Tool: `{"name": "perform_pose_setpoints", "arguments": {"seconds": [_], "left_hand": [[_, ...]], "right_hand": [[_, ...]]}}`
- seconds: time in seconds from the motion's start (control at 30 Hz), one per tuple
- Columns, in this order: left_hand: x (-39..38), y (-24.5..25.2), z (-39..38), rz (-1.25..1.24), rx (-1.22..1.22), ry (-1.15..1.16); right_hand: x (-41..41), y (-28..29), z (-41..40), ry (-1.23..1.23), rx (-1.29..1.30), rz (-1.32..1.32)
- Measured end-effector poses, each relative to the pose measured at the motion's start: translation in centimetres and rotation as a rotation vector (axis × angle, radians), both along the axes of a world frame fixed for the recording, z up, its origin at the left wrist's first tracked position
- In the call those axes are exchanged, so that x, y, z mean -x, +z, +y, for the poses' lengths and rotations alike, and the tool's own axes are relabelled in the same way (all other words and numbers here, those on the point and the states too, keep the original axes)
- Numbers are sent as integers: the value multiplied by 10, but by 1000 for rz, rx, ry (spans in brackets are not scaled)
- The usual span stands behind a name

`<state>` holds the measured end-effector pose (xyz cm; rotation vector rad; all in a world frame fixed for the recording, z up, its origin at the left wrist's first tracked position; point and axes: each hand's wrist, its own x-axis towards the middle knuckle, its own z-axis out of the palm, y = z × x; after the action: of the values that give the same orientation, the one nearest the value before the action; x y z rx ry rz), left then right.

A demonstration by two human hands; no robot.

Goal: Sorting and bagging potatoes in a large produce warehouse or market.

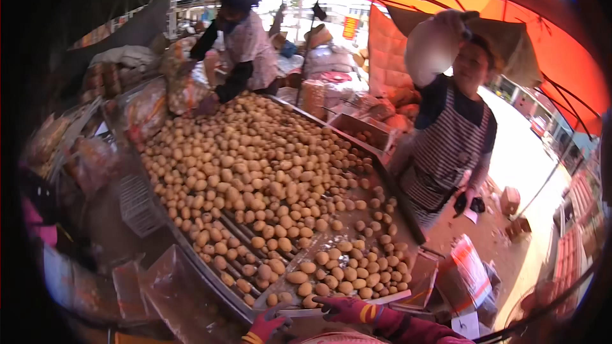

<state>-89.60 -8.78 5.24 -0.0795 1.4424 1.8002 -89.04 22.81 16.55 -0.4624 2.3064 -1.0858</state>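
Observation:
Both my hands wear magenta gloves with grey fingers and yellow-striped cuffs. My left hand (pixel 268 323) is at the front edge of a sorting table (pixel 256 314), fingers apart and nothing seen in it. My right hand (pixel 348 309) reaches leftward over the front rim, fingers spread, its tips close to a potato (pixel 310 301); whether they touch is unclear. Before me, small potatoes (pixel 358 273) lie gathered on a flat section of the table. Beyond them, dark roller bars (pixel 239 236) show between more potatoes, and a broad heap (pixel 239 153) covers the far part.
One person (pixel 248 43) bends over a filled sack (pixel 186 88) at the far end. On the right, another person (pixel 449 138) in a striped apron stands with one arm raised. A box (pixel 416 277) adjoins the front right corner; a plastic-lined container (pixel 177 286) stands at left.

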Motion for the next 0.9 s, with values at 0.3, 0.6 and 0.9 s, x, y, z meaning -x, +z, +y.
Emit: {"name": "perform_pose_setpoints", "arguments": {"seconds": [0.3, 0.6, 0.9], "left_hand": [[-48, 58, 22, 277, -257, 297], [-80, -11, 36, 207, -49, 587], [-82, -6, 64, 121, -54, 578]], "right_hand": [[59, -42, -12, 462, 180, -45], [57, -25, -25, 573, 171, 44], [39, -50, 15, 422, 223, -131]]}}
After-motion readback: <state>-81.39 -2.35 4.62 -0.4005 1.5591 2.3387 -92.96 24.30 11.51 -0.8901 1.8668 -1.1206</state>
